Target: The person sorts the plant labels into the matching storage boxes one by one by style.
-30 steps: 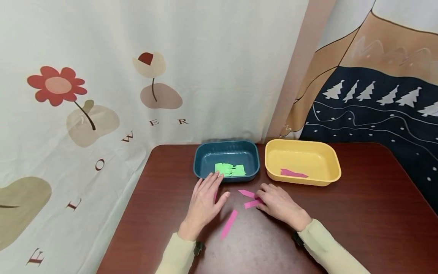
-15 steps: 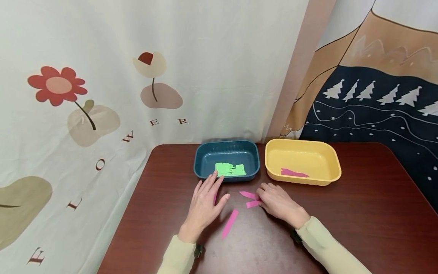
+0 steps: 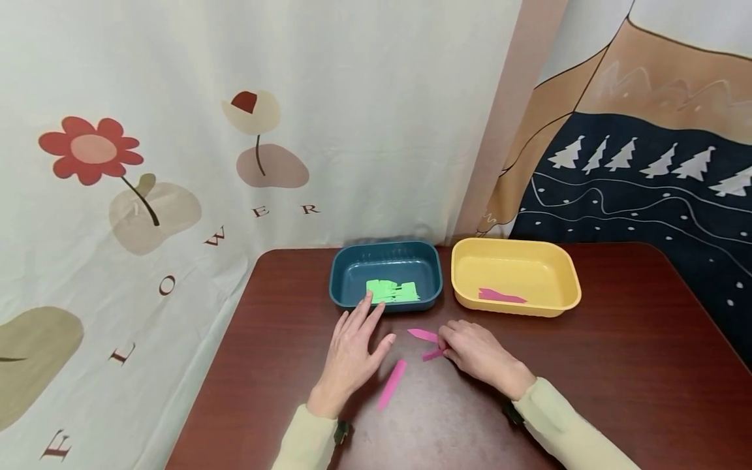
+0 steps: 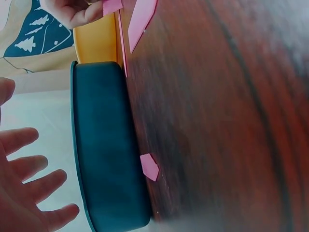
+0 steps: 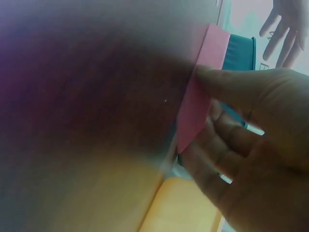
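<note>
My right hand (image 3: 478,352) pinches a flat pink strip with a pointed end (image 5: 200,92) between thumb and fingers. In the right wrist view the strip is lifted and tilted. Another pointed pink strip (image 3: 422,335) lies just left of those fingers. My left hand (image 3: 349,356) is spread with straight fingers, its fingertips at the front rim of the blue tray (image 3: 437,274). A further pink strip (image 3: 392,385) lies on the table between the hands. Close by the blue tray, the left wrist view shows a small pink piece (image 4: 149,166).
Several green pieces (image 3: 399,292) lie in the blue tray. To its right stands a yellow tray (image 3: 574,294) with pink pieces (image 3: 501,296) inside. Both trays sit at the back of the brown table (image 3: 634,365), before a printed curtain (image 3: 364,130).
The right fingers have drawn together on the pink strip and tilted it, so less of it shows. The left hand stays nearly still. The head view has shifted slightly.
</note>
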Motion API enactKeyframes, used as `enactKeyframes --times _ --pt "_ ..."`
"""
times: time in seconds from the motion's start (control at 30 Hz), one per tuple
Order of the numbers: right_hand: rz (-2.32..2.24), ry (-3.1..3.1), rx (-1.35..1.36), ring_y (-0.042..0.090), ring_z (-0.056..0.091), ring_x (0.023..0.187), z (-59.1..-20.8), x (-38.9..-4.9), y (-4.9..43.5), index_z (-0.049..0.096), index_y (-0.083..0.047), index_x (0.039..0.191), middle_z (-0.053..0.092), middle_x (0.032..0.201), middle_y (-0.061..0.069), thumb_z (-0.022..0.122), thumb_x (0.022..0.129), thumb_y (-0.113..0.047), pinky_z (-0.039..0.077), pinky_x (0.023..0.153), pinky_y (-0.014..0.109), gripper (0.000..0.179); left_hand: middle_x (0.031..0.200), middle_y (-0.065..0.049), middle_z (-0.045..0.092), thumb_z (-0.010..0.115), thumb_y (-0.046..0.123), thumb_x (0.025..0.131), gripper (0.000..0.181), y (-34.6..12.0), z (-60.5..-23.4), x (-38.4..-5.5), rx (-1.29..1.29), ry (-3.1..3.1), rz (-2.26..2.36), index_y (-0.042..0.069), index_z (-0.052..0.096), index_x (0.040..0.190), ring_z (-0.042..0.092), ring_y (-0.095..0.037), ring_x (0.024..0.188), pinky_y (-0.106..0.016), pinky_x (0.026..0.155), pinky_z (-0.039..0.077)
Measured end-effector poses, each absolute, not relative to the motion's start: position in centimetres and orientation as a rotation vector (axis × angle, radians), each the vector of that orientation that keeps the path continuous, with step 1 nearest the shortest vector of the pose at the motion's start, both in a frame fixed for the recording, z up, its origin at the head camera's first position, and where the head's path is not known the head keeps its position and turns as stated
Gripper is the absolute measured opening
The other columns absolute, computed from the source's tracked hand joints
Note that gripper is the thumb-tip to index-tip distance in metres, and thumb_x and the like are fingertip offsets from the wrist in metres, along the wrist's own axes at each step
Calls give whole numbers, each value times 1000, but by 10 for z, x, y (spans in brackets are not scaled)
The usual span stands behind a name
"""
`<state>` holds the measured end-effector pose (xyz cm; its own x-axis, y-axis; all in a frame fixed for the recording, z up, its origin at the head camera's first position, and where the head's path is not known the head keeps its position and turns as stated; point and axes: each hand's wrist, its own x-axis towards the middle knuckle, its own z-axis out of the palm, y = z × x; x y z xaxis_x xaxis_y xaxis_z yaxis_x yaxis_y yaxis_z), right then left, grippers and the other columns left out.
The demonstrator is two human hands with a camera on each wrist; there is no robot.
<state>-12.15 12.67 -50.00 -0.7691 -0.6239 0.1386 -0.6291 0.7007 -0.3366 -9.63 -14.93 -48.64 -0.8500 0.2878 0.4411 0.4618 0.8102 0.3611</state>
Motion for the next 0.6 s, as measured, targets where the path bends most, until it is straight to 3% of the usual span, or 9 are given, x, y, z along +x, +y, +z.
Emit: enactKeyframes --times 0.23,0.6 --pt "757 -2875 1058 3 52 70 -489 -117 140 65 -21 91 58 81 -14 85 87 -15 50 64 25 21 161 -11 44 69 41 97 59 -144 -486 -98 -582 -2629 -664 10 60 147 47 -32 144 -64 113 36" --pt "803 -2867 823 1 54 73 -463 -112 169 74 -23 93 64 84 -16 88 85 -16 52 67 26 18 160 -9 46 67 44 98 60 -124 -484 -98 -644 -2648 -653 12 58 149 45 -30 145 -64 114 34"
